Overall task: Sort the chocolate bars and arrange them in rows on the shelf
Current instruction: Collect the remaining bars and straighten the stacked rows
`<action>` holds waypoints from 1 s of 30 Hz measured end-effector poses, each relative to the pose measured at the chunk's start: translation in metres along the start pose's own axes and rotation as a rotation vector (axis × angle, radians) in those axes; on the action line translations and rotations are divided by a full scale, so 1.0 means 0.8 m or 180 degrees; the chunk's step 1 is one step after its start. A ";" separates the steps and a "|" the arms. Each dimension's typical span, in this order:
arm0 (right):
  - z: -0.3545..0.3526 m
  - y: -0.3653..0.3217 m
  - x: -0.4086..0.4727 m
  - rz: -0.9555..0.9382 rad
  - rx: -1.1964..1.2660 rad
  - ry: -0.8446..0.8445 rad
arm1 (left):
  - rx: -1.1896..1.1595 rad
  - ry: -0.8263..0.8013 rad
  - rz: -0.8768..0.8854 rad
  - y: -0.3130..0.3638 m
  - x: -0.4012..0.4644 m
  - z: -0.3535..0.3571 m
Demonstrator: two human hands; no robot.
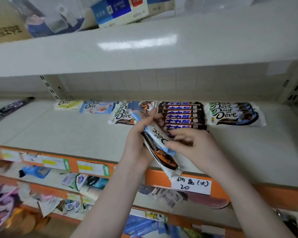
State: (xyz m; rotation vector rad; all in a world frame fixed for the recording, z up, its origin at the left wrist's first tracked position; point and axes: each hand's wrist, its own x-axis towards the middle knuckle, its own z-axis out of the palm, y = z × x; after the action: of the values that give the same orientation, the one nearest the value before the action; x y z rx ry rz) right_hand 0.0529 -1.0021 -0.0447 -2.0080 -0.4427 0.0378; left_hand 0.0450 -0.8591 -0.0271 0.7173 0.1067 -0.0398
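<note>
My left hand (138,143) grips a small stack of Dove bars (157,137) above the shelf's front edge; a light-blue one lies on top, an orange-and-brown one beneath. My right hand (194,145) pinches the blue bar's lower end with thumb and fingers. On the white shelf (58,127) rows lie along the back: a yellow Dove (68,104), a light-blue Dove (97,107), orange Dove bars (123,116), a row of dark Snickers bars (181,115) and blue-and-dark Dove bars (234,114).
Two dark purple bars (12,108) lie at the shelf's far left. An upper shelf (144,47) with boxes overhangs. The orange front rail (218,186) carries price labels. Lower shelves hold mixed packets.
</note>
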 end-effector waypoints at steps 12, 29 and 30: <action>0.172 -0.090 0.073 0.0221 0.0257 -0.0091 | 0.0562 0.0392 -0.0245 0.153 0.003 -0.143; 0.307 -0.201 0.191 0.0131 0.0094 0.0330 | 0.1882 0.0115 -0.0430 0.347 0.044 -0.287; 0.306 -0.207 0.199 0.0060 0.0051 0.0357 | 0.1979 0.0049 -0.0474 0.349 0.046 -0.287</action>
State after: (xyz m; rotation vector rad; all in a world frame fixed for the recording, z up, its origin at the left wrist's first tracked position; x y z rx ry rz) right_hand 0.1002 -0.6745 0.0111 -1.9874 -0.3508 -0.0591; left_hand 0.0827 -0.4979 -0.0207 1.3300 0.1653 -0.2167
